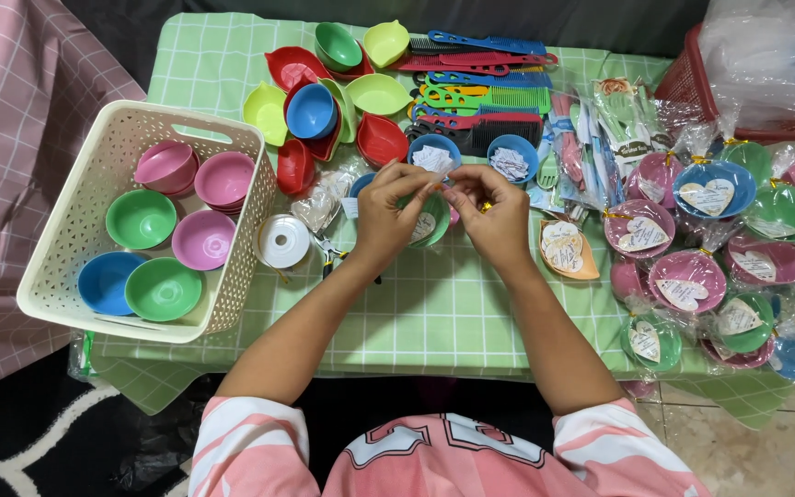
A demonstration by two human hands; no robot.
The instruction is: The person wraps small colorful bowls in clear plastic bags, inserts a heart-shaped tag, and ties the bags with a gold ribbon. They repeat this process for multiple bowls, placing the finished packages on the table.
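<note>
Your left hand (386, 213) & right hand (499, 216) meet at table centre, fingertips pinched narrow on wrapped green plastic bowl (432, 221). White lattice basket (75, 239) w/ bowls at 9 o'clock; wrapped bowls (692, 276) at 3 o'clock.

You're in a pink/white short-sleeve jersey (434, 456), white striped sleeves, big white chest lettering; forearms bare, no rings/watch.

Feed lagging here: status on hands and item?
Left hand and right hand pinching wrapped green bowl at its top. Table crowded; nothing blocking.
</note>
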